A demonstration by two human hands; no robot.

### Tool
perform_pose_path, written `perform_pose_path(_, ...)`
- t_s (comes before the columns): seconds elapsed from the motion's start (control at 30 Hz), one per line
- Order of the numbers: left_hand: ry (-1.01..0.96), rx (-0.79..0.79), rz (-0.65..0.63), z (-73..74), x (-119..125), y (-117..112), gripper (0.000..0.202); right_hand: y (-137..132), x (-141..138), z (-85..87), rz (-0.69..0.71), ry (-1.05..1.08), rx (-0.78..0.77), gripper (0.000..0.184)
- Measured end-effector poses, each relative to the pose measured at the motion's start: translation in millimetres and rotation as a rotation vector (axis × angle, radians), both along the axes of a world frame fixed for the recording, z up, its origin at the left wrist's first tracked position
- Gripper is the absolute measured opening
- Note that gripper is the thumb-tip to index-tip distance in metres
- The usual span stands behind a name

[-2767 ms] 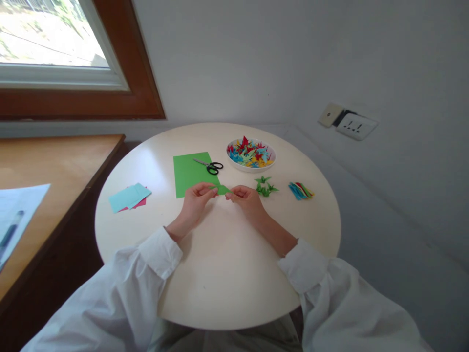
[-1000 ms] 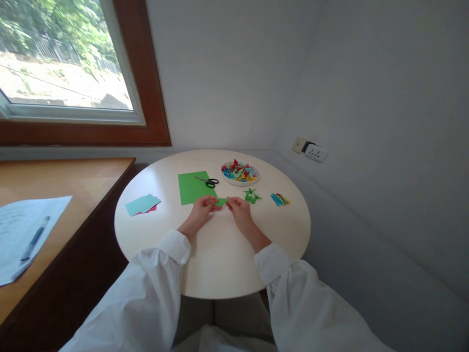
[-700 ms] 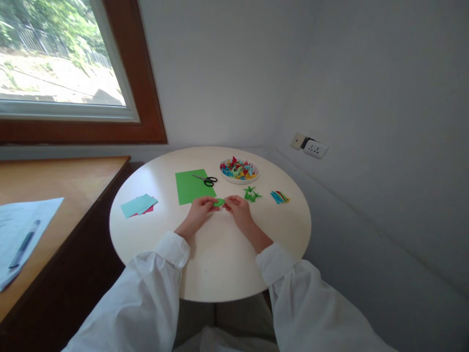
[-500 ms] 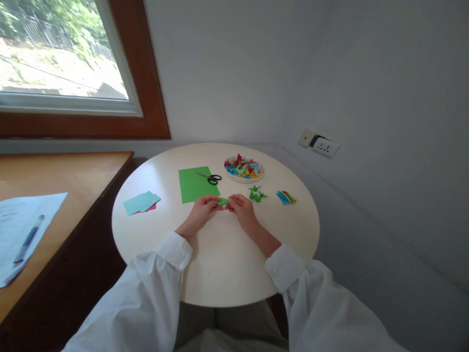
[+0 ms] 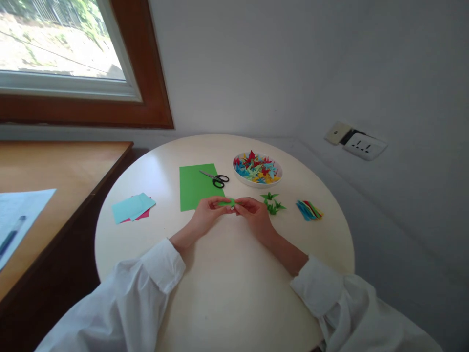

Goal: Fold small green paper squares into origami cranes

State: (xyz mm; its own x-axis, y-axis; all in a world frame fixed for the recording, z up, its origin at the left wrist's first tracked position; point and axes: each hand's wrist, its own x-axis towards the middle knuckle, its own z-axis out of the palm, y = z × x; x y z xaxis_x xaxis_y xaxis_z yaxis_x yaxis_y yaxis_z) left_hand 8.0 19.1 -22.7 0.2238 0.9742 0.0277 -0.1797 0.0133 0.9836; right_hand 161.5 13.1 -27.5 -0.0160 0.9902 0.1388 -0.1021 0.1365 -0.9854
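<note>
Between my two hands is a small folded piece of green paper (image 5: 227,203), partly hidden by the fingers. My left hand (image 5: 209,213) pinches its left end, and my right hand (image 5: 253,213) pinches the right end. Just beyond my left hand lies a larger green paper sheet (image 5: 194,188), with black-handled scissors (image 5: 219,181) resting across its right edge. Several folded green paper cranes (image 5: 271,204) sit on the table to the right of my right hand.
On the round table (image 5: 234,288) stands a white bowl (image 5: 257,184) of colourful paper cranes. Paper strips (image 5: 309,210) lie at the right, light blue paper squares (image 5: 132,208) over red at the left. A wooden desk (image 5: 66,161) with a document (image 5: 22,210) adjoins on the left.
The view has moved closer and tilted lower, so things appear larger. Both hands still pinch the green paper, whose visible part looks smaller and differently angled.
</note>
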Motion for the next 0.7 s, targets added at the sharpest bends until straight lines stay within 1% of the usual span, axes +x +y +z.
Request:
perform_pose_path(0.1,-0.020,-0.027,-0.006,4.1,2.2,-1.2,0.026,1.3,0.0,1.3,-0.014,0.004,0.002,0.014)
perform_pose_path(0.23,-0.010,-0.047,0.053,10.5,4.7,-6.4,0.026,-2.4,-3.0,6.4,0.017,-0.012,0.019,0.011)
perform_pose_path(0.33,0.010,-0.046,0.077,15.5,6.5,-10.4,0.024,-5.1,-4.5,9.0,0.032,-0.012,0.008,0.014)
perform_pose_path(0.5,-0.025,-0.050,0.098,23.5,9.0,-14.9,0.021,-6.6,-3.9,8.2,0.059,0.041,-0.004,0.015)
perform_pose_path(0.6,0.001,-0.041,0.125,25.8,9.4,-16.0,0.020,-6.9,-4.0,7.1,0.079,0.063,0.011,0.012)
perform_pose_path(0.7,0.067,-0.016,0.172,24.2,9.4,-16.9,0.018,-7.5,-4.8,7.1,0.071,0.047,0.031,0.010)
